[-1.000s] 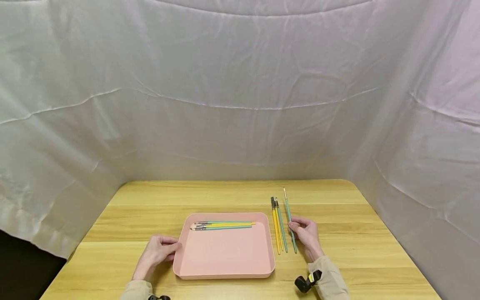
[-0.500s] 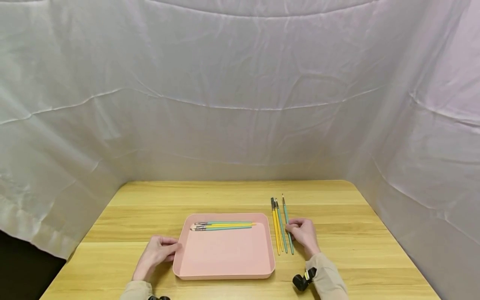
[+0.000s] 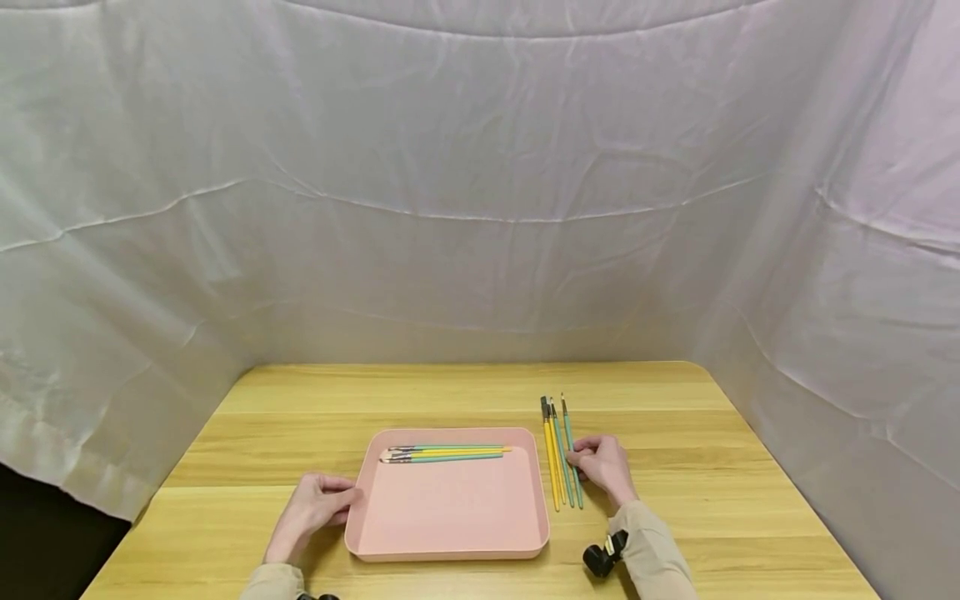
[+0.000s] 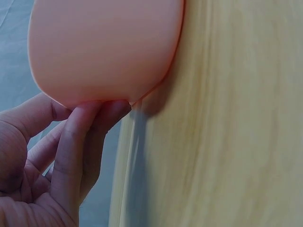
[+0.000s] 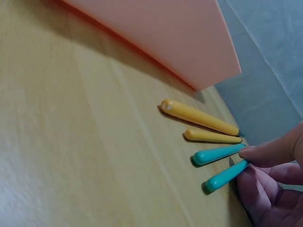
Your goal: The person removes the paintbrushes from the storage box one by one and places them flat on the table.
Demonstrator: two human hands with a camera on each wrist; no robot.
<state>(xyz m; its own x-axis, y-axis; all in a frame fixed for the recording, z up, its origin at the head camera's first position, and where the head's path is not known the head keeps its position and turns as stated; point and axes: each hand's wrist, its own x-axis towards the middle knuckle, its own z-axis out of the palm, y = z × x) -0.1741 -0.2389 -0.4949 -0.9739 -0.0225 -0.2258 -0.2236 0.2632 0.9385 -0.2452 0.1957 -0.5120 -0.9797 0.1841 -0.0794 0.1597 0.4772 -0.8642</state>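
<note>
My left hand (image 3: pixel 313 505) holds the left side of a pink tray (image 3: pixel 457 512); in the left wrist view, fingertips (image 4: pixel 85 113) press against its outer wall. Right of the tray, my right hand (image 3: pixel 603 467) pinches a teal-handled paintbrush (image 3: pixel 567 432) between thumb and fingers. In the right wrist view the handle end of this brush (image 5: pixel 225 178) is close over the wood. Just left of it lie another teal paintbrush (image 5: pixel 215 155) and two yellow paintbrushes (image 5: pixel 201 117), roughly side by side, bristles pointing away from me.
Inside the tray, near its far wall, several teal and yellow paintbrushes (image 3: pixel 450 454) lie sideways with bristles to the left. The wooden table (image 3: pixel 675 417) is enclosed by grey cloth (image 3: pixel 480 275) at the back and sides.
My right hand has moved left and brought the teal paintbrush beside the row, turning it nearly parallel to the others. The left hand and tray have stayed in place.
</note>
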